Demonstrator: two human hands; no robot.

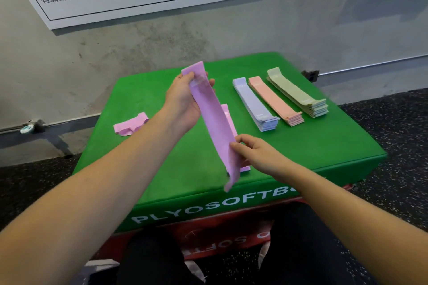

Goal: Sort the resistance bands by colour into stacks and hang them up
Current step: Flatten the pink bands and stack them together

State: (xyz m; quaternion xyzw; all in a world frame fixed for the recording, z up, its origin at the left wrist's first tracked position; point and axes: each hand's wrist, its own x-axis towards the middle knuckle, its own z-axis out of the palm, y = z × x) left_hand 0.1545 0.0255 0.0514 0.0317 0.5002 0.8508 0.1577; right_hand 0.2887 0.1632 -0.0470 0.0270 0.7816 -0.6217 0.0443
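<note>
A pink band (pixel 214 120) is stretched flat in the air between both hands. The left hand (pixel 183 99) pinches its far end, thumb on top and fingers curled behind; the right hand (pixel 257 152) pinches its near edge between thumb and forefinger, the tail hanging below those fingers. Under the band lies a pink stack (pixel 228 118) on the green box (pixel 162 157). Right of the fingers — three stacks: lilac (pixel 254 104), peach (pixel 275 102), pale green (pixel 296 92). Left of the fingers — crumpled pink bands (pixel 130 124).

A pink band (pixel 214 120) is held stretched lengthwise above a pink stack (pixel 228 115); blue (pixel 254 105), peach (pixel 275 102) and green (pixel 297 92) stacks lie at two o'clock, crumpled pink bands (pixel 130 124) at nine.
</note>
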